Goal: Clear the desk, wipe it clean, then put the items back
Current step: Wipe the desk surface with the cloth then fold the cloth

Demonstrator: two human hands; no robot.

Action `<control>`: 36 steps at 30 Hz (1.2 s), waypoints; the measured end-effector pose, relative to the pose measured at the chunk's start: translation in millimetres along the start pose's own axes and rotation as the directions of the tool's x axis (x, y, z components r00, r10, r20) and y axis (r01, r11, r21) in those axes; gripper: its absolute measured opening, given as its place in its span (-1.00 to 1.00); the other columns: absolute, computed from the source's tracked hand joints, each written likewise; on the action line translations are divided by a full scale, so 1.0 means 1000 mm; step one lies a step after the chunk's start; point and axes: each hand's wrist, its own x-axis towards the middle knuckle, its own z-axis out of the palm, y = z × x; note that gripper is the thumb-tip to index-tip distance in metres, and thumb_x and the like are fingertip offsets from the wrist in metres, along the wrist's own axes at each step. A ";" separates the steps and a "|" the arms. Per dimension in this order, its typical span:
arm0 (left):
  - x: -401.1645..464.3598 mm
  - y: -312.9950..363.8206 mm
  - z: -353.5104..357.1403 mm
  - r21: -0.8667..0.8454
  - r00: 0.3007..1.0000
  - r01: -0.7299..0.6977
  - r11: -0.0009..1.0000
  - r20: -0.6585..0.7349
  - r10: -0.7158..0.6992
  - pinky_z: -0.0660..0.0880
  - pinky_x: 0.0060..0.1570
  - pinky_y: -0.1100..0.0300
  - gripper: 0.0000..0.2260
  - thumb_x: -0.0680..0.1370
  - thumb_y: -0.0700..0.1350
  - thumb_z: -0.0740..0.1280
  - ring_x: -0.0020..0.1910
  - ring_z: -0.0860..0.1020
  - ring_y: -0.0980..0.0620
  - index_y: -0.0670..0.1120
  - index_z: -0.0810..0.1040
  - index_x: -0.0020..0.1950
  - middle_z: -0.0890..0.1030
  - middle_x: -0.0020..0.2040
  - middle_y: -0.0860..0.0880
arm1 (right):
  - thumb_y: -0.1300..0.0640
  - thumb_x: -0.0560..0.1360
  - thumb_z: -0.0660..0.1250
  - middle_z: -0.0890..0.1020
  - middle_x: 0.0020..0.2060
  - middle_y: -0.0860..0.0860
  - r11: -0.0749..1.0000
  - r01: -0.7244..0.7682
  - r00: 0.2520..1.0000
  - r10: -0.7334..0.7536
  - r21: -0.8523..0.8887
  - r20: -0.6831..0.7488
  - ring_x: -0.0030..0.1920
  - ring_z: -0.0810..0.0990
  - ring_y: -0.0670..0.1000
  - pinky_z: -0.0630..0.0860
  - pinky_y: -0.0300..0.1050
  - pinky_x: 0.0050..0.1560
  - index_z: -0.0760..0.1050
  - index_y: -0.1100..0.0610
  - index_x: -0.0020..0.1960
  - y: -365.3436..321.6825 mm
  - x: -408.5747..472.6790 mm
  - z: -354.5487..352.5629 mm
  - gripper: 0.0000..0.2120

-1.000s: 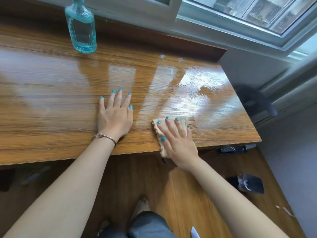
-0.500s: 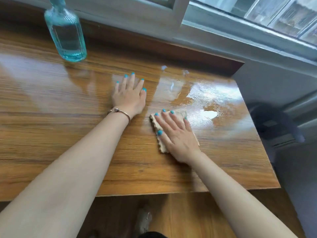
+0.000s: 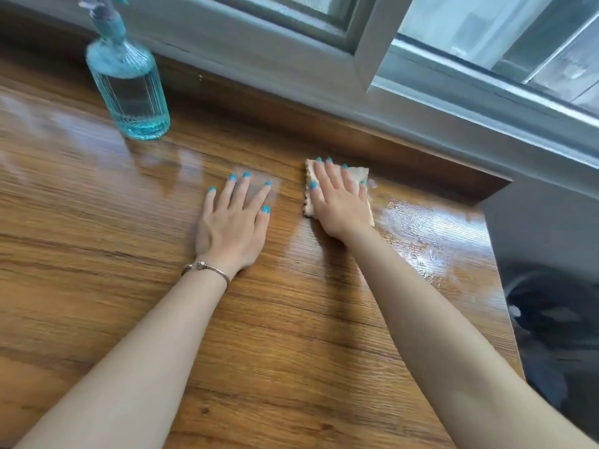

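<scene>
Your right hand (image 3: 340,205) lies flat on the folded tan cloth (image 3: 361,176), fingers straight, pressing it to the desk (image 3: 291,319) near the back edge. Your left hand (image 3: 231,228) rests palm-down beside it, fingers spread, bracelet (image 3: 207,268) at the wrist. Wet sheen right of the cloth. Blue glass spray bottle (image 3: 129,89) stands upright, far left, by the window frame (image 3: 372,53).

One head-worn wide-angle view looks steeply down, close over the desk (image 3: 291,335), facing the window (image 3: 486,37).
</scene>
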 end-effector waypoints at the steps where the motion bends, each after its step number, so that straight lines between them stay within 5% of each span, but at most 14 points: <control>1: 0.000 0.000 0.000 -0.002 1.000 -0.001 1.000 0.002 0.001 -0.15 0.50 -0.05 -0.54 0.65 0.10 -0.09 0.57 -0.07 -0.01 0.19 0.01 0.57 0.01 0.60 0.00 | -0.11 0.67 -0.16 -0.08 0.58 -0.14 1.000 -0.022 1.000 0.022 0.015 -0.006 0.58 -0.15 0.04 -0.14 0.20 0.52 -0.13 -0.14 0.58 -0.005 0.006 0.000 -0.51; 7: -0.002 0.002 -0.004 0.002 0.999 0.003 1.000 0.039 -0.003 -0.17 0.50 -0.05 -0.54 0.65 0.10 -0.13 0.57 -0.11 -0.01 0.20 -0.04 0.57 -0.04 0.60 0.01 | -0.11 0.67 -0.14 -0.08 0.58 -0.17 0.977 0.212 0.977 -0.211 -0.030 0.037 0.57 -0.18 -0.01 -0.17 0.10 0.51 -0.13 -0.19 0.58 0.009 -0.057 0.009 -0.51; 12: 0.000 0.001 -0.006 -0.031 0.999 0.000 1.000 0.035 0.002 -0.17 0.50 -0.06 -0.54 0.66 0.10 -0.12 0.57 -0.12 -0.01 0.19 -0.03 0.58 -0.05 0.60 0.00 | -0.11 0.66 -0.16 -0.04 0.59 -0.12 0.999 -0.053 0.999 0.053 -0.011 -0.012 0.58 -0.11 0.02 -0.10 0.16 0.52 -0.09 -0.13 0.58 -0.010 0.027 -0.008 -0.51; 17: 0.000 0.003 -0.005 -0.025 1.000 0.003 1.000 0.030 -0.002 -0.16 0.50 -0.07 -0.53 0.65 0.10 -0.12 0.57 -0.11 -0.02 0.19 -0.04 0.57 -0.04 0.60 0.00 | -0.13 0.67 -0.17 -0.03 0.57 -0.21 0.972 0.233 0.972 -0.232 -0.027 0.029 0.57 -0.15 -0.06 -0.18 0.07 0.52 -0.09 -0.22 0.56 0.004 -0.042 0.005 -0.54; 23: 0.001 0.002 -0.004 -0.034 1.000 -0.003 0.999 0.016 0.003 -0.15 0.50 -0.09 -0.53 0.64 0.10 -0.14 0.57 -0.11 -0.03 0.18 -0.03 0.58 -0.04 0.60 -0.01 | -0.08 0.66 -0.15 -0.05 0.58 -0.15 0.999 -0.036 0.999 0.036 0.011 0.009 0.57 -0.16 -0.01 -0.17 0.18 0.52 -0.10 -0.16 0.58 -0.026 0.015 0.000 -0.51; 27: -0.001 0.001 -0.004 -0.024 0.999 -0.026 0.999 0.036 0.027 -0.13 0.51 -0.10 -0.52 0.64 0.10 -0.15 0.57 -0.12 -0.04 0.16 -0.05 0.58 -0.05 0.60 -0.02 | -0.12 0.67 -0.10 -0.06 0.57 -0.22 0.984 0.180 0.981 -0.180 0.003 0.071 0.57 -0.18 -0.07 -0.19 0.11 0.51 -0.09 -0.21 0.57 -0.015 -0.031 0.007 -0.51; 33: -0.002 0.001 -0.009 -0.038 0.998 -0.026 0.999 0.050 0.028 -0.13 0.51 -0.12 -0.51 0.64 0.13 -0.17 0.57 -0.13 -0.04 0.16 -0.08 0.58 -0.07 0.60 -0.03 | -0.19 0.57 0.05 0.34 0.46 -0.02 0.992 0.090 0.979 -0.071 0.093 -0.194 0.48 0.25 0.09 0.15 0.10 0.46 0.33 -0.06 0.46 -0.018 -0.022 0.007 -0.50; 36: -0.003 0.002 -0.011 -0.034 0.997 -0.031 0.999 0.064 0.033 -0.12 0.51 -0.12 -0.51 0.64 0.14 -0.19 0.57 -0.14 -0.05 0.15 -0.13 0.58 -0.09 0.60 -0.03 | -0.20 0.60 -0.10 0.22 0.53 -0.12 0.986 0.165 0.982 -0.163 0.009 -0.095 0.55 0.08 -0.02 0.01 0.04 0.51 0.19 -0.14 0.53 -0.010 -0.036 0.009 -0.48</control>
